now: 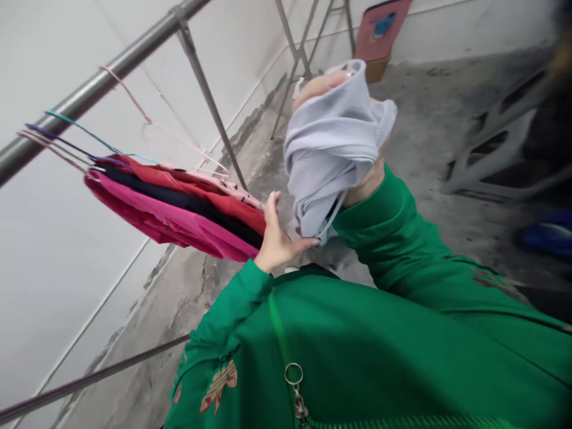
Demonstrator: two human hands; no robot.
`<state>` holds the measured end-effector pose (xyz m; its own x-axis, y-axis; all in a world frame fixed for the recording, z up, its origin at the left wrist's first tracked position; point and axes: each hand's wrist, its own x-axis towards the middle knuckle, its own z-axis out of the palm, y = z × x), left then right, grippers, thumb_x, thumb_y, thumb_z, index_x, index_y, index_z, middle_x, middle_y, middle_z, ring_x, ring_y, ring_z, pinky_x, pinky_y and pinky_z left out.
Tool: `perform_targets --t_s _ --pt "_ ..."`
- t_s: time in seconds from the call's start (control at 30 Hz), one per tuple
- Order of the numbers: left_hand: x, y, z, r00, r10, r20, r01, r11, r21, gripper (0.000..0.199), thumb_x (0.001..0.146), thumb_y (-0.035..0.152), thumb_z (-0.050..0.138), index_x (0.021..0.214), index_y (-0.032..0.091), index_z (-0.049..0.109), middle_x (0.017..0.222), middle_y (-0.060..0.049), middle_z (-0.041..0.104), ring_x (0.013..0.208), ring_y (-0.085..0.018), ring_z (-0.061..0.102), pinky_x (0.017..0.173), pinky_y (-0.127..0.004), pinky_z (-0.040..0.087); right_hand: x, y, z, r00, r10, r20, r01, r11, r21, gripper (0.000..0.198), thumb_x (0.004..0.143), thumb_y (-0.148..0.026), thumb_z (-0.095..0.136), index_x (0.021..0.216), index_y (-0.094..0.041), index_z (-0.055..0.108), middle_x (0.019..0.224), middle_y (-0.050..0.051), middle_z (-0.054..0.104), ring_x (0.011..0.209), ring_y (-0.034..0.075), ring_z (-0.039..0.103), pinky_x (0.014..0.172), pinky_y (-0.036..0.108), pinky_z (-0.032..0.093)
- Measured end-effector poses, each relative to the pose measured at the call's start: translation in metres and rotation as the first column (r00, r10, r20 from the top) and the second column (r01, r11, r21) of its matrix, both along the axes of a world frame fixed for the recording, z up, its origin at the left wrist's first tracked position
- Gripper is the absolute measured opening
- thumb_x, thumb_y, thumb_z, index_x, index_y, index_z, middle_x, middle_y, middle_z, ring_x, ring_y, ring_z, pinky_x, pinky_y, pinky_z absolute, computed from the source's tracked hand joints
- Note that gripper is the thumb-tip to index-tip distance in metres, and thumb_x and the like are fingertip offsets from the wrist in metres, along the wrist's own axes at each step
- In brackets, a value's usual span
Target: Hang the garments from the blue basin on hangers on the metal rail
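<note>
A bunched light grey garment point(333, 149) hangs in front of me, gathered in loose folds. My right hand point(322, 89) is closed around it from behind; fingertips show at its upper left edge, while the cloth hides most of the palm. Just below and to the left, my left hand point(279, 241) has its thumb stretched apart from the fingers. That thumb reaches the garment's lower end, touching or nearly so. Close to the left hand's fingers hang a red garment point(196, 190), a bright pink garment point(179, 223) and a dark one point(174, 199).
A metal rail point(84, 98) runs across the upper left, carrying several coloured hangers. One pink hanger point(147, 119) bears no visible clothing. A grey stool point(496, 149) stands at the right, near a blue item point(547, 235) on the floor. A pink board point(379, 30) leans at the back.
</note>
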<state>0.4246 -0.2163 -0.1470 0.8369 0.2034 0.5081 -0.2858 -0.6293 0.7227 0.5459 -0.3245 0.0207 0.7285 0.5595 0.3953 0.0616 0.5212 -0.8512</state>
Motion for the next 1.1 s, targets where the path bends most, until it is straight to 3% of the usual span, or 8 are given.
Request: perform_targets --t_s 0.13,0.23,0.33,0.4,0.5,0.7,0.9,1.1 --pt "0.012 -0.027 -0.018 0.853 -0.372 -0.365 0.290 0.921 -0.260 0.057 0.063 0.062 0.076 0.096 0.016 0.068 0.101 -0.014 0.071 0.109 -0.031 0.063 0.104 -0.047 0.047 -0.001 0.007 -0.016 0.976 0.105 -0.190 -0.103 0.994 0.020 0.025 0.085 -0.037 0.040 0.100 -0.022 0.054 0.100 -0.001 0.062 0.113 0.012 0.055 0.101 0.029 0.047" --pt "0.008 -0.030 -0.006 0.925 -0.207 -0.319 0.052 0.900 -0.433 0.057 0.066 0.069 0.069 0.089 0.017 0.070 0.094 -0.011 0.074 0.107 -0.030 0.065 0.103 -0.044 0.049 0.012 0.002 -0.066 0.997 0.039 -0.074 -0.038 0.999 0.028 0.065 0.077 -0.065 0.057 0.125 -0.023 0.047 0.132 0.003 0.056 0.130 0.018 0.045 0.111 0.035 0.042" --pt "0.013 -0.023 0.017 0.985 0.092 -0.144 -0.162 0.773 -0.613 0.061 0.077 0.069 0.059 0.111 0.019 0.066 0.114 -0.009 0.070 0.125 -0.024 0.057 0.113 -0.036 0.040 0.005 -0.020 -0.132 0.966 0.257 0.032 -0.249 0.955 -0.162 0.111 0.059 -0.074 0.072 0.144 -0.014 0.032 0.153 0.012 0.032 0.142 0.025 0.033 0.118 0.041 0.030" --pt "0.025 -0.018 0.027 0.986 0.121 -0.113 -0.166 0.719 -0.675 0.061 0.079 0.064 0.062 0.120 0.019 0.061 0.122 -0.007 0.067 0.129 -0.022 0.053 0.115 -0.033 0.037 -0.010 -0.035 -0.171 0.935 0.354 0.000 -0.337 0.891 -0.305 0.113 0.058 -0.064 0.080 0.146 -0.013 0.032 0.157 0.014 0.026 0.144 0.027 0.029 0.121 0.039 0.022" --pt "0.050 -0.013 0.021 0.980 -0.021 -0.196 -0.126 0.700 -0.703 0.063 0.072 0.059 0.072 0.118 0.018 0.061 0.118 -0.009 0.068 0.122 -0.023 0.058 0.110 -0.034 0.043 -0.018 -0.048 -0.204 0.955 0.251 -0.159 -0.290 0.904 -0.315 0.093 0.062 -0.055 0.080 0.138 -0.014 0.046 0.141 0.014 0.051 0.131 0.028 0.047 0.115 0.042 0.035" --pt "0.071 -0.004 -0.018 0.874 -0.333 -0.355 -0.090 0.608 -0.789 0.054 0.068 0.049 0.079 0.108 0.018 0.063 0.102 -0.006 0.070 0.089 -0.016 0.067 0.079 -0.027 0.055 0.068 -0.076 -0.177 0.986 -0.078 -0.146 0.023 0.938 -0.346 0.060 0.065 -0.043 0.081 0.113 -0.012 0.063 0.106 0.007 0.069 0.105 0.024 0.063 0.103 0.044 0.046" --pt "0.077 -0.014 -0.051 0.764 -0.371 -0.528 -0.208 0.633 -0.746 0.044 0.068 0.046 0.078 0.095 0.014 0.065 0.082 -0.004 0.070 0.075 -0.012 0.066 0.072 -0.025 0.051 0.163 -0.118 -0.125 0.959 -0.283 -0.033 0.264 0.927 -0.268 0.043 0.069 -0.027 0.079 0.104 -0.008 0.064 0.096 0.001 0.070 0.086 0.009 0.064 0.085 0.024 0.050" --pt "0.087 -0.026 -0.078 0.685 -0.334 -0.648 -0.351 0.628 -0.695 0.037 0.071 0.041 0.074 0.092 0.013 0.063 0.077 -0.003 0.067 0.069 -0.010 0.063 0.070 -0.024 0.049 0.216 -0.136 -0.179 0.932 -0.333 -0.144 0.275 0.908 -0.317 0.044 0.061 -0.024 0.083 0.099 -0.011 0.065 0.093 0.002 0.071 0.080 0.008 0.065 0.078 0.021 0.050"
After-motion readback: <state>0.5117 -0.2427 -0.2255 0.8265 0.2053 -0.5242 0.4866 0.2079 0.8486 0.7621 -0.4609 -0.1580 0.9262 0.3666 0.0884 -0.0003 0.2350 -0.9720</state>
